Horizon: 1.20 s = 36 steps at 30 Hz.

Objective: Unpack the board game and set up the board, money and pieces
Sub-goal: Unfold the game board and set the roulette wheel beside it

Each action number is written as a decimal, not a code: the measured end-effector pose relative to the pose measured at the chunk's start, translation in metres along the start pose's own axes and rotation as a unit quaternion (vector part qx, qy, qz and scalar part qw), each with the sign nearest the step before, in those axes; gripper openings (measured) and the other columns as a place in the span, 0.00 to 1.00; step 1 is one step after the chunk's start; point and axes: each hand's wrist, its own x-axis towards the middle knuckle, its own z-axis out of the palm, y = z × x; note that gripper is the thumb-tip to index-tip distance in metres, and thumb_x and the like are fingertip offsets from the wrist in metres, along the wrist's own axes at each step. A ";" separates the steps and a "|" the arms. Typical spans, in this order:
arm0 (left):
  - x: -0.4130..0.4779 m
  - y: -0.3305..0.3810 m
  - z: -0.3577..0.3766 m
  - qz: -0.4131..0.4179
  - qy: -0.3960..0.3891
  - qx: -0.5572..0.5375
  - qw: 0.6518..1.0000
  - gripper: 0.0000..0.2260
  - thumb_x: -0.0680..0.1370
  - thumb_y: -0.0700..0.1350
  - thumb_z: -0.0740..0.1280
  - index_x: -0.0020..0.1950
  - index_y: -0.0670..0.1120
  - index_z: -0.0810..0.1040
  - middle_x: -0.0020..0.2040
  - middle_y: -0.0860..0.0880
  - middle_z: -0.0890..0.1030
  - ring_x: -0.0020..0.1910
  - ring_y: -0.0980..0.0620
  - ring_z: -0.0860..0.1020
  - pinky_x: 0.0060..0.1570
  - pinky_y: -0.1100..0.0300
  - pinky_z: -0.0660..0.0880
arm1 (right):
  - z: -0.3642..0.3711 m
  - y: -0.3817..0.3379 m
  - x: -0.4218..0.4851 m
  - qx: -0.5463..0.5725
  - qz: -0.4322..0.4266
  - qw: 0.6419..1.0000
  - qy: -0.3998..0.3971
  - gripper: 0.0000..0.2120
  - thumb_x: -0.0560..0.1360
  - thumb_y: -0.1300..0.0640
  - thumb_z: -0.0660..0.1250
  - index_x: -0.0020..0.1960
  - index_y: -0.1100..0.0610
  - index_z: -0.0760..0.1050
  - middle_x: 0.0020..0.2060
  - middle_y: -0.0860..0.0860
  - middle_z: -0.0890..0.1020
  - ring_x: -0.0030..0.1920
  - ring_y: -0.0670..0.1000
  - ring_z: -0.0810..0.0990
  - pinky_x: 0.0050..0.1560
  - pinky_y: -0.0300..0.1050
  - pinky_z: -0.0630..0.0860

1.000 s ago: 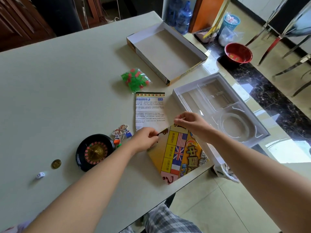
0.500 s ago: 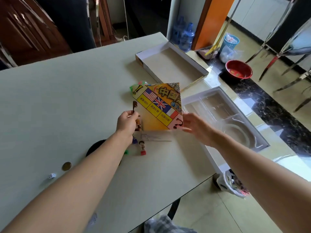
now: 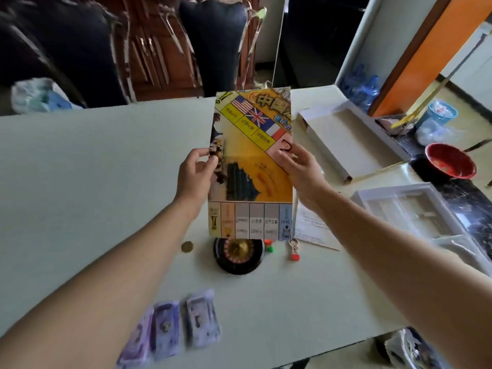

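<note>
While both hands hold the folded board up in the middle of the frame, the step looks like opening it out flat. The left hand pinches the left edge of the board with curled fingers. The right hand grips the right edge, with its thumb on the printed side. The hands are apart, one on each side. The board stands upright in the air above the tabletop and does not touch it.

To do this well, I think the hands should pull the two edges apart slowly. The board looks thin and bendy, so a fast tug could crease it or rip it at the fold.

Right under the board sit a black spinning wheel, a gold coin just to its left, and a little figure on a red base to its right. A white paper sheet lies by the right arm. If the board goes straight down, it could cover these or knock them over. It may be better to lay it toward the left of the frame.

Three piles of purple money wait at the bottom. The open box and the clear tray lie at the right, well away from the hands.
</note>
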 end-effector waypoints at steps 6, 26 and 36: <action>0.012 -0.047 -0.129 -0.066 0.091 0.121 0.986 0.09 0.79 0.48 0.65 0.59 0.49 0.75 0.51 0.45 0.81 0.45 0.49 0.80 0.44 0.55 0.77 | 0.145 0.031 0.012 -0.018 0.076 0.995 -0.061 0.11 0.79 0.60 0.64 0.61 0.56 0.74 0.55 0.56 0.82 0.49 0.55 0.83 0.52 0.55 0.80; 0.039 -0.113 -0.304 -0.085 -0.209 0.064 0.972 0.26 0.70 0.44 0.57 0.65 0.62 0.73 0.58 0.54 0.81 0.59 0.54 0.78 0.66 0.54 0.71 | 0.383 0.085 0.022 -0.068 0.190 0.965 -0.165 0.31 0.76 0.45 0.67 0.74 0.48 0.59 0.53 0.51 0.79 0.45 0.53 0.81 0.47 0.47 0.81; 0.056 -0.109 -0.316 -0.100 -0.187 0.037 0.976 0.18 0.79 0.34 0.57 0.49 0.51 0.83 0.43 0.51 0.84 0.41 0.54 0.80 0.48 0.58 0.76 | 0.362 0.082 0.034 -0.130 0.100 0.964 -0.207 0.15 0.78 0.51 0.65 0.60 0.59 0.77 0.44 0.54 0.83 0.38 0.50 0.81 0.41 0.41 0.78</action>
